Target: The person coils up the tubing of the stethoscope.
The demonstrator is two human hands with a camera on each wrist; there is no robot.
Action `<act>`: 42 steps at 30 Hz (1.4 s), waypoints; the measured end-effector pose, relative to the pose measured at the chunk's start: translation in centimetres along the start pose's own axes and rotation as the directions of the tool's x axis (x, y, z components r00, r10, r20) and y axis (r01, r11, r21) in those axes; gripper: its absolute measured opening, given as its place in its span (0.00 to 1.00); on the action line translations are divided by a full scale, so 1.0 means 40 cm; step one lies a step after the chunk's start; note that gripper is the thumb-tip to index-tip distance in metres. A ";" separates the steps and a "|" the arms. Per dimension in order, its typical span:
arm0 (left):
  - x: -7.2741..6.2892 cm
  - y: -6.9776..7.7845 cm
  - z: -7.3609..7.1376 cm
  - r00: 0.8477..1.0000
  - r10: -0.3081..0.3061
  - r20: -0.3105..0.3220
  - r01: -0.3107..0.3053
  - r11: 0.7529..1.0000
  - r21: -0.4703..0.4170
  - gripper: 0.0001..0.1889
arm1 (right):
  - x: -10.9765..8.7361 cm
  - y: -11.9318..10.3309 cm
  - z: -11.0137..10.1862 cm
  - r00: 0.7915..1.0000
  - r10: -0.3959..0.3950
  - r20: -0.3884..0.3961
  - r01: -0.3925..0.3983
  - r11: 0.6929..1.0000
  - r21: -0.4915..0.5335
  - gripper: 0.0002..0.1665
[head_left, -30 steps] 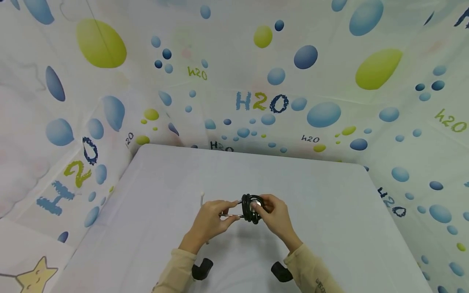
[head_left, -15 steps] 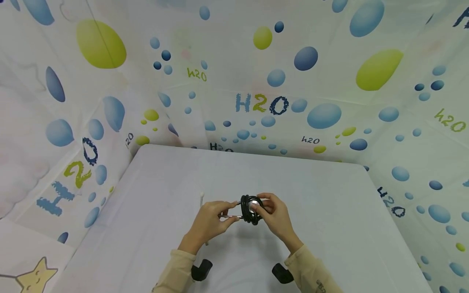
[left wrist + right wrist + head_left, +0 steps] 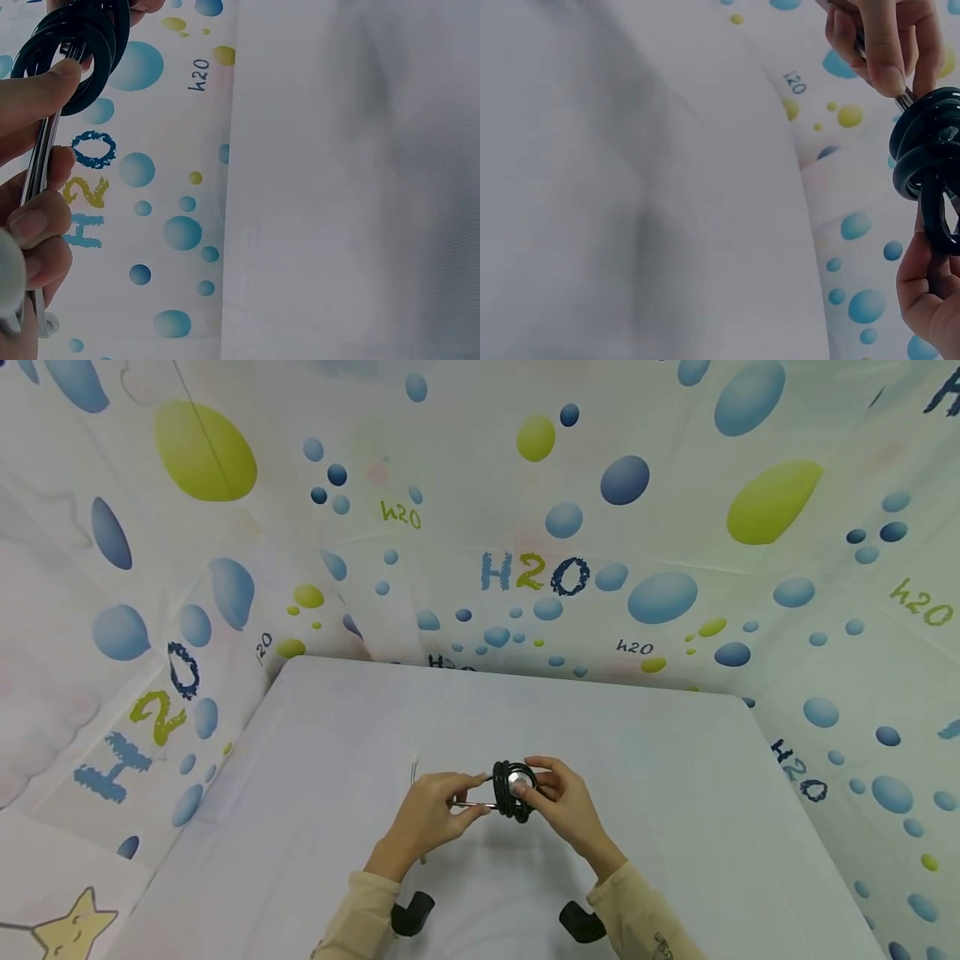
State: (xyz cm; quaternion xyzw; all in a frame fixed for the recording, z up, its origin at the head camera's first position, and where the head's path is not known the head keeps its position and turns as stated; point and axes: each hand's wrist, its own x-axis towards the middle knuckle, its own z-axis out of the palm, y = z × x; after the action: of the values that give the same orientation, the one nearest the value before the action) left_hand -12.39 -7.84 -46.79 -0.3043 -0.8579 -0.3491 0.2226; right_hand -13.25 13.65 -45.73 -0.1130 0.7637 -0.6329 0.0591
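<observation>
A stethoscope [image 3: 503,793] is held above the white table, its black tubing wound into a compact coil. From the left, my left hand [image 3: 427,814] grips the metal ear tubes [image 3: 42,161], with thumb and fingertips close to the coil. White ear tips [image 3: 415,761] stick out behind that hand. My right hand [image 3: 573,814] holds the coil's right side, its thumb on the silver chest piece [image 3: 516,780]. In the right wrist view, a loop of black tubing [image 3: 932,210] hangs by the right fingers. Part of the coil lies outside that view.
The white table [image 3: 637,760] extends around both hands. A patterned curtain [image 3: 450,527] with blue and green drops stands behind it and along the sides. A black curved piece [image 3: 413,914] sits by the left cuff, another black piece [image 3: 582,922] by the right cuff.
The stethoscope and both hands stay nearly in place. The right thumb and fingers have shifted slightly on the coil, and the silver chest piece shows a little more to the left.
</observation>
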 end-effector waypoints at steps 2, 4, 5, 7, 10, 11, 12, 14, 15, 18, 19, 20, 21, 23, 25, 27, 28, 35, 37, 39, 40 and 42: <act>-0.001 0.000 0.001 1.000 -0.010 0.013 0.010 1.000 0.004 0.19 | 0.000 0.004 -0.002 1.000 0.019 0.021 -0.019 1.000 -0.001 0.27; -0.002 0.000 0.002 0.999 -0.018 0.027 0.018 1.000 0.008 0.19 | 0.001 0.010 -0.002 0.999 0.036 0.032 -0.036 0.999 -0.010 0.27; -0.002 -0.001 0.003 0.999 -0.021 0.032 0.021 1.000 0.011 0.19 | 0.001 0.013 -0.002 0.998 0.043 0.035 -0.042 0.999 -0.013 0.27; -0.003 -0.003 0.006 0.999 -0.028 0.043 0.028 1.000 0.012 0.19 | 0.001 0.019 -0.002 0.998 0.048 0.040 -0.047 0.999 -0.027 0.27; -0.005 -0.009 0.014 0.997 -0.035 0.062 0.035 0.999 0.005 0.18 | 0.000 0.030 -0.001 0.998 0.046 0.033 -0.044 0.997 -0.057 0.26; -0.006 -0.012 0.017 0.997 -0.038 0.068 0.038 0.999 0.003 0.18 | 0.000 0.034 -0.001 0.998 0.049 0.031 -0.047 0.997 -0.060 0.26; -0.008 -0.015 0.020 0.996 -0.040 0.076 0.040 0.999 0.001 0.18 | -0.001 0.039 -0.001 0.998 0.051 0.029 -0.049 0.997 -0.065 0.25; -0.010 -0.020 0.025 0.995 -0.043 0.089 0.044 0.999 -0.006 0.18 | 0.000 0.048 -0.001 0.998 0.063 0.021 -0.061 0.996 -0.066 0.25; -0.012 -0.023 0.028 0.995 -0.045 0.094 0.046 0.999 -0.011 0.18 | 0.000 0.052 -0.001 0.998 0.068 0.018 -0.066 0.996 -0.062 0.25; -0.014 -0.028 0.034 0.994 -0.046 0.098 0.048 0.999 -0.021 0.18 | 0.000 0.060 -0.003 0.997 0.080 0.012 -0.079 0.996 -0.051 0.25; -0.015 -0.030 0.036 0.994 -0.048 0.100 0.051 0.998 -0.027 0.18 | 0.001 0.061 -0.004 0.997 0.083 0.010 -0.082 0.996 -0.046 0.25; -0.014 -0.031 0.039 0.993 -0.052 0.105 0.055 0.998 -0.033 0.18 | 0.001 0.063 -0.004 0.996 0.085 0.009 -0.085 0.995 -0.046 0.25; -0.015 -0.033 0.042 0.992 -0.058 0.112 0.063 0.997 -0.038 0.18 | 0.001 0.065 -0.005 0.996 0.085 0.006 -0.084 0.995 -0.051 0.25; -0.016 -0.039 0.050 0.988 -0.075 0.135 0.082 0.995 -0.049 0.18 | 0.002 0.074 -0.006 0.996 0.089 0.005 -0.088 0.994 -0.059 0.25; -0.019 -0.045 0.061 0.982 -0.097 0.163 0.109 0.992 -0.066 0.18 | 0.002 0.085 -0.006 0.996 0.092 0.001 -0.092 0.993 -0.076 0.24; -0.026 -0.054 0.074 0.976 -0.116 0.185 0.132 0.988 -0.079 0.18 | 0.003 0.100 -0.006 0.996 0.094 -0.005 -0.094 0.990 -0.105 0.23; -0.029 -0.059 0.082 0.973 -0.121 0.194 0.139 0.987 -0.082 0.18 | 0.003 0.108 -0.006 0.995 0.098 -0.008 -0.098 0.988 -0.115 0.22; -0.057 -0.094 0.138 0.963 -0.151 0.222 0.174 0.981 -0.084 0.19 | 0.003 0.160 -0.002 0.987 0.149 -0.052 -0.157 0.964 -0.217 0.19; -0.061 -0.101 0.149 0.962 -0.154 0.227 0.178 0.980 -0.089 0.19 | 0.004 0.170 -0.002 0.984 0.167 -0.059 -0.176 0.958 -0.228 0.19; -0.063 -0.106 0.157 0.960 -0.157 0.232 0.181 0.979 -0.089 0.19 | 0.004 0.176 -0.003 0.982 0.178 -0.064 -0.188 0.955 -0.231 0.19; -0.064 -0.109 0.161 0.959 -0.159 0.235 0.183 0.980 -0.083 0.19 | 0.005 0.178 -0.003 0.982 0.177 -0.064 -0.187 0.955 -0.229 0.19; -0.063 -0.114 0.166 0.956 -0.166 0.242 0.186 0.981 -0.061 0.18 | 0.006 0.182 -0.003 0.982 0.178 -0.065 -0.188 0.956 -0.227 0.20</act>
State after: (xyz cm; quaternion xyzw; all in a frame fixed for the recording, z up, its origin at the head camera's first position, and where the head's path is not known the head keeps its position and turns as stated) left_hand -14.80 -6.51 -54.78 -0.2750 -0.8866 -0.3645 0.0745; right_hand -14.23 14.97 -52.81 -0.0342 0.8405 -0.5336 0.0873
